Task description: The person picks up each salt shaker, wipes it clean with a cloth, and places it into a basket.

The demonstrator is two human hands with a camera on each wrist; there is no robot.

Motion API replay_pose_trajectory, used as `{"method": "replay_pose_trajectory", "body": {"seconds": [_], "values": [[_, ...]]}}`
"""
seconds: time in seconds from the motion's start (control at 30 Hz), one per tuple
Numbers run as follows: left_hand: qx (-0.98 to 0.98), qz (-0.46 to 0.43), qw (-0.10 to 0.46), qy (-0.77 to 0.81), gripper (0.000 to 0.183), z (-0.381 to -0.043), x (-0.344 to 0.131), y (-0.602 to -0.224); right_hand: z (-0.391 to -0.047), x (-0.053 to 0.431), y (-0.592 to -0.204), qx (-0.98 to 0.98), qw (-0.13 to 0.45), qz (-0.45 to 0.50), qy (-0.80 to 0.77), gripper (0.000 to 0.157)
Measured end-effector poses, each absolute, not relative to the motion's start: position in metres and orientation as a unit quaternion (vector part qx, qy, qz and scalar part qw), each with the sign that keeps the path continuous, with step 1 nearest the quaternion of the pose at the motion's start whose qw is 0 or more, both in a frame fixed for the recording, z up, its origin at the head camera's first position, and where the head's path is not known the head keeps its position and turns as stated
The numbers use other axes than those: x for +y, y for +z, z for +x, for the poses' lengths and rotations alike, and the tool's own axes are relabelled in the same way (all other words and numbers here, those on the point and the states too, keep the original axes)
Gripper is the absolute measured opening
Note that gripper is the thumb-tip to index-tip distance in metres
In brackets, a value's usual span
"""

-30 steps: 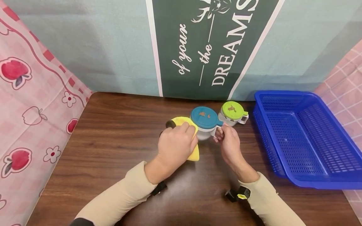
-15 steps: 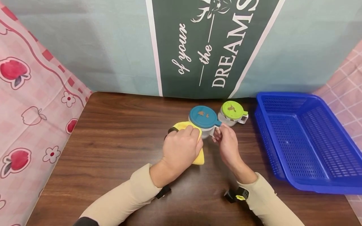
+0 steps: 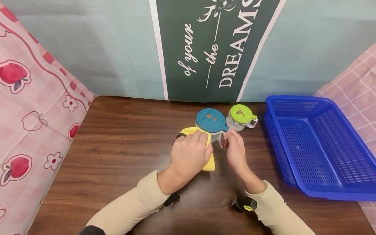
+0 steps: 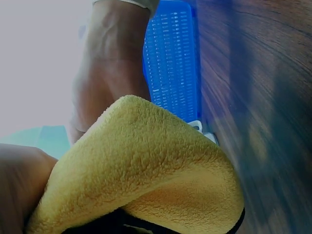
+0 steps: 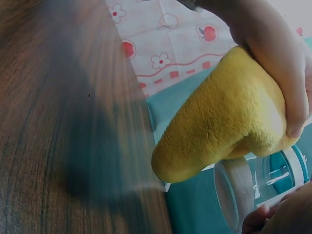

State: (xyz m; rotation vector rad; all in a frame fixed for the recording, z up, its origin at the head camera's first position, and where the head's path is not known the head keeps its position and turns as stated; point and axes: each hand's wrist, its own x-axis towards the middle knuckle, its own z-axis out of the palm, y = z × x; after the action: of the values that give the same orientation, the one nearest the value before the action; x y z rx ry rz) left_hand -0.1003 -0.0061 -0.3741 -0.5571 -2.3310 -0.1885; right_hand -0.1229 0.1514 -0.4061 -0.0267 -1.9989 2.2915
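Observation:
A clear jar with a round blue lid [image 3: 210, 120] stands at the middle of the scene, brown patches on its top. My right hand [image 3: 236, 148] grips its handle from the right. Folded in my left hand [image 3: 189, 155] is a thick yellow cloth [image 3: 209, 164] with dark edging, pressed up to the jar's near left side. In the right wrist view the cloth [image 5: 214, 122] overlaps the glass body [image 5: 263, 180], whose round base shows. The left wrist view is mostly filled by the cloth [image 4: 141, 156], which hides the jar there.
A smaller jar with a lime-green lid [image 3: 241, 114] and a white handle stands just behind to the right. Farther right is a blue plastic basket [image 3: 274, 147] with slotted walls. Printed cloths hang behind and beside the brown wooden table [image 3: 117, 137].
My left hand and the cloth have slid right and toward me along the jar's side. The jar and my right hand have shifted slightly left.

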Motion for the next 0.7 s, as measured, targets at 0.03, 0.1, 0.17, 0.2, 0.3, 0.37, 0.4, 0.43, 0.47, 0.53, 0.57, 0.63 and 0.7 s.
{"method": "replay_pose_trajectory", "body": {"seconds": [0.03,0.1,0.17,0.2,0.3,0.37,0.4,0.43,0.47,0.53,0.57,0.63,0.7], "values": [[-0.905,-0.216,0.359,-0.072,0.018,-0.0998,-0.0059,-0.3746,-0.1219,0.1513,-0.4065,-0.654,0.053,-0.005,0.754,0.029],[-0.906,-0.216,0.357,-0.069,0.018,-0.0989,-0.0052,-0.3755,-0.1202,0.1514,-0.4078,-0.655,0.056,0.001,0.754,0.029],[-0.907,-0.218,0.354,-0.066,0.018,-0.0977,-0.0048,-0.3761,-0.1188,0.1518,-0.4090,-0.653,0.059,0.007,0.755,0.029],[-0.907,-0.220,0.353,-0.064,0.018,-0.0972,-0.0046,-0.3767,-0.1183,0.1521,-0.4096,-0.654,0.059,0.010,0.754,0.030],[-0.905,-0.229,0.354,-0.061,0.017,-0.0975,-0.0051,-0.3768,-0.1178,0.1518,-0.4089,-0.657,0.062,0.014,0.751,0.031],[-0.902,-0.235,0.357,-0.062,0.017,-0.0978,-0.0052,-0.3765,-0.1176,0.1513,-0.4082,-0.657,0.064,0.015,0.751,0.031],[-0.899,-0.238,0.361,-0.063,0.017,-0.0981,-0.0050,-0.3768,-0.1176,0.1510,-0.4078,-0.656,0.064,0.015,0.752,0.031],[-0.897,-0.240,0.365,-0.064,0.018,-0.0984,-0.0047,-0.3768,-0.1175,0.1506,-0.4073,-0.655,0.065,0.015,0.752,0.031],[-0.895,-0.242,0.370,-0.063,0.018,-0.0986,-0.0044,-0.3767,-0.1176,0.1503,-0.4072,-0.655,0.065,0.015,0.753,0.031],[-0.890,-0.245,0.379,-0.063,0.018,-0.0988,-0.0031,-0.3770,-0.1179,0.1498,-0.4072,-0.654,0.065,0.014,0.754,0.031],[-0.888,-0.246,0.384,-0.062,0.017,-0.0986,-0.0022,-0.3768,-0.1179,0.1494,-0.4070,-0.654,0.065,0.013,0.754,0.031],[-0.885,-0.248,0.389,-0.058,0.017,-0.0978,-0.0002,-0.3768,-0.1179,0.1491,-0.4073,-0.658,0.064,0.011,0.750,0.031],[-0.882,-0.253,0.393,-0.056,0.018,-0.0967,0.0025,-0.3768,-0.1179,0.1487,-0.4079,-0.664,0.064,0.011,0.745,0.031]]}}
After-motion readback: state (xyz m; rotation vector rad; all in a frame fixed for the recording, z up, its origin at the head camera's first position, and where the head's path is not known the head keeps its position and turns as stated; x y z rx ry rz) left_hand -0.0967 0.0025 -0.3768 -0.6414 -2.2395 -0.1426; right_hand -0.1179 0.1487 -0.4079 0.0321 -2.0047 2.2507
